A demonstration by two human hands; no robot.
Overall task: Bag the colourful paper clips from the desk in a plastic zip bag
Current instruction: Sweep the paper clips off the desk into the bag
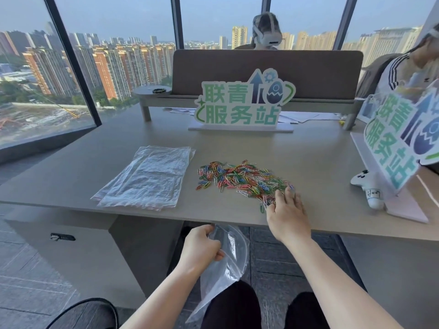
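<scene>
A: Where are the colourful paper clips [240, 178]?

B: Spread in a loose heap on the counter [308, 167], right of centre and toward the near edge. The heap trails down to the right hand [286, 213].

A: What is that hand doing?

B: It lies palm down at the near right end of the heap, fingers bent over a small cluster of clips and touching them. Whether it has any pinched, I cannot tell; the fingertips are hidden among the clips.

A: And the left hand [202, 245]?

B: Below the counter's front edge, over the lap. Its fingers and thumb curl round the rim of a clear plastic zip bag [228, 260], which hangs down in front of the dark trousers. The mouth of the bag faces up, just under the counter edge.

A: Anything else on the counter?

B: A flat stack of spare clear bags [147, 176] lies to the left of the clips, well apart from them. Behind the heap stands a green and white sign [242, 103] with an arrow and an egg on it. A second sign of the same kind [399, 138] leans at the right edge, with a white game controller [368, 186] just beside its base.

A: And beyond that?

B: A brown divider panel [266, 72], and a person wearing a white headset [267, 30] behind it.
</scene>
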